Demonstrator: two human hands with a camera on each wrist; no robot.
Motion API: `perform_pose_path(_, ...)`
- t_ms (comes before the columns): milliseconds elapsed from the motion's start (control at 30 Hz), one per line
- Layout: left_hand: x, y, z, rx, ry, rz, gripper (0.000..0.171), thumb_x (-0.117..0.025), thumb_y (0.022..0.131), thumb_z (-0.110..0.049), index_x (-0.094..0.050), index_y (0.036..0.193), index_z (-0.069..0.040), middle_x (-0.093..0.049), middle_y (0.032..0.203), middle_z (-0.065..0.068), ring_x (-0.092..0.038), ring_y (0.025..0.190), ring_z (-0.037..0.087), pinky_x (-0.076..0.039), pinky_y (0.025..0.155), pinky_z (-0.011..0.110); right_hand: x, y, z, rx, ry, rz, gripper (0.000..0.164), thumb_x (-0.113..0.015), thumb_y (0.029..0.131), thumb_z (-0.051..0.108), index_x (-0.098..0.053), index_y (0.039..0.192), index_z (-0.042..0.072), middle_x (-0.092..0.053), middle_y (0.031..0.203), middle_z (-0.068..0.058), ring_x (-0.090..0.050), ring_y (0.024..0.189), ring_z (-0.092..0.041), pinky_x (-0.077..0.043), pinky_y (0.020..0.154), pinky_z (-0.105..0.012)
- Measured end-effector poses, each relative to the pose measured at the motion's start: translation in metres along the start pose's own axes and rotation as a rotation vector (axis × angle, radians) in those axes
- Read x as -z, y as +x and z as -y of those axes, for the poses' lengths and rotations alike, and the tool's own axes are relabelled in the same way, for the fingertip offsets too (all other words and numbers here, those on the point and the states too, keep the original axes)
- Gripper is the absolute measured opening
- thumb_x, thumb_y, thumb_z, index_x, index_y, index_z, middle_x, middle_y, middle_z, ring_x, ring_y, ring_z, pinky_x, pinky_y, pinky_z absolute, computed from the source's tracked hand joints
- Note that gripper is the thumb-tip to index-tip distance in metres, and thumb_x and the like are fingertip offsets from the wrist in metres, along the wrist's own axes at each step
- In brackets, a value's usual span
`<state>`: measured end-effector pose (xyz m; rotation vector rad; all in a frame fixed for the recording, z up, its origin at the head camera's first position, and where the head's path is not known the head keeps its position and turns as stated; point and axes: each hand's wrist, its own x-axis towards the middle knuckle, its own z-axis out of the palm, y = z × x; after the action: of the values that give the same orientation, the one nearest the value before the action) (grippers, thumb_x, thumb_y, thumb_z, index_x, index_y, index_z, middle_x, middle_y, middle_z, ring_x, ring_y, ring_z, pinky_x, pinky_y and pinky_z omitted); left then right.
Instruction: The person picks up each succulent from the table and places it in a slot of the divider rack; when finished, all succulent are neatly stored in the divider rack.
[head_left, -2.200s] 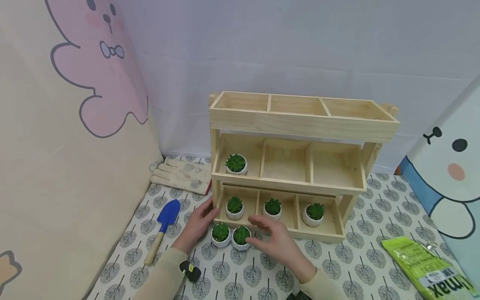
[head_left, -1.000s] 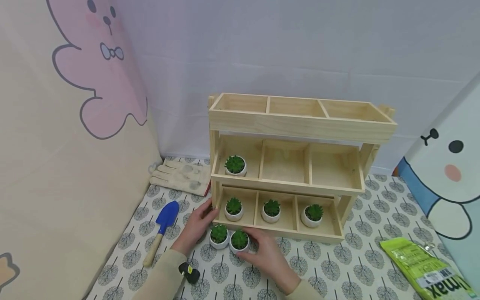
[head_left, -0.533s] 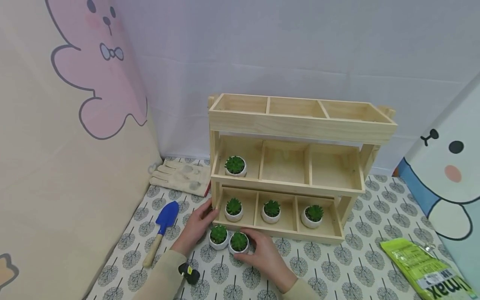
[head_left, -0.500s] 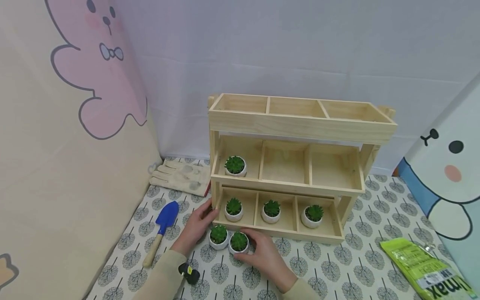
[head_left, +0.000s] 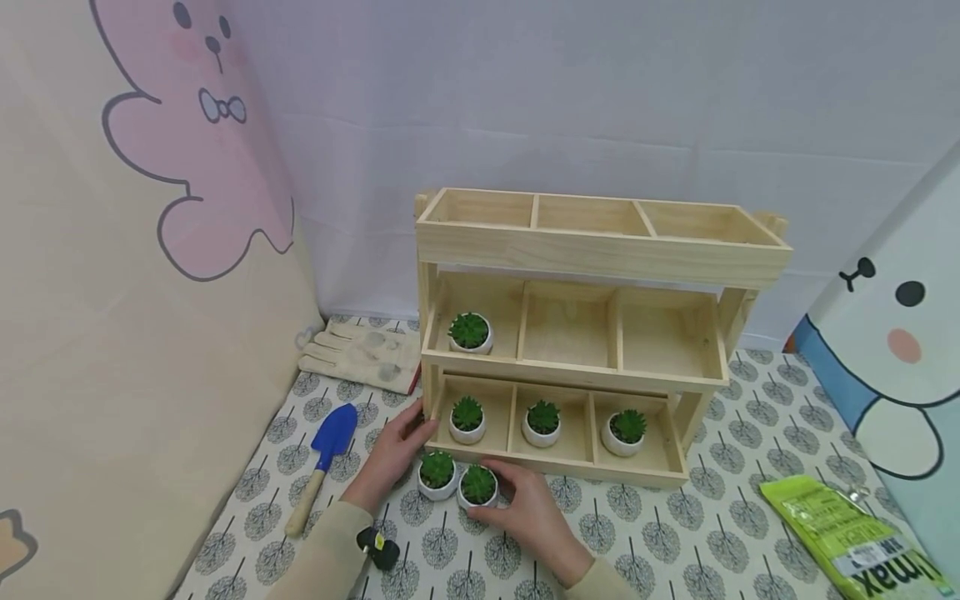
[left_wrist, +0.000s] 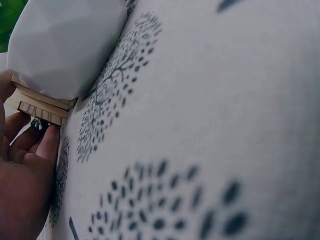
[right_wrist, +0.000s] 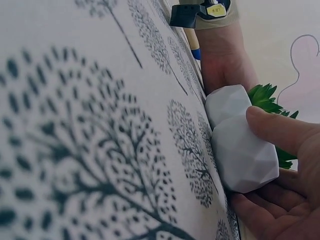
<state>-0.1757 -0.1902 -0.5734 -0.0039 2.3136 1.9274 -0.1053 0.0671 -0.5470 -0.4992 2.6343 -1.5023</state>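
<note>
In the head view my right hand curves round a small potted succulent, thumb in front and fingers behind. The right wrist view shows the thumb and fingers on its white faceted pot, which stands on the cloth. A second potted succulent sits right beside it on the left. My left hand grips the lower left corner of the wooden plant shelf. Seen from the left wrist, thumb and fingers are on either side of the shelf's wooden end.
Three potted succulents stand in the bottom tier, such as the right one, and one in the middle tier. A blue trowel and a pair of gloves lie left. A green bag lies at the right.
My right hand has come in from the right and taken hold of the right-hand succulent pot, which shifted slightly left and nearer me. The left hand has stayed on the shelf corner.
</note>
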Motion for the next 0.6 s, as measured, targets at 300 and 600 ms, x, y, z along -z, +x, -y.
perform_pose_path(300, 0.0, -0.001, 0.0, 0.0, -0.015, 0.005, 0.064, -0.068, 0.104, -0.035, -0.042, 0.162, -0.027, -0.045, 0.161, 0.005, -0.041, 0.148, 0.025, -0.032, 0.122, 0.044, 0.006, -0.004, 0.002, -0.064, 0.117, 0.027, 0.072, -0.095, 0.077, 0.032, -0.068, 0.137, 0.003, -0.067, 0.133, -0.017, -0.069, 0.116, -0.032, -0.057, 0.097, -0.034)
perform_pose_path(600, 0.0, -0.001, -0.001, 0.001, -0.008, 0.002, 0.066, -0.069, 0.103, -0.039, -0.042, 0.162, -0.028, -0.045, 0.16, 0.005, -0.042, 0.147, 0.026, -0.033, 0.121, 0.045, 0.016, -0.008, 0.009, -0.08, 0.156, 0.036, 0.071, -0.095, 0.077, 0.025, -0.066, 0.139, 0.005, -0.065, 0.135, -0.018, -0.069, 0.117, -0.034, -0.057, 0.096, -0.033)
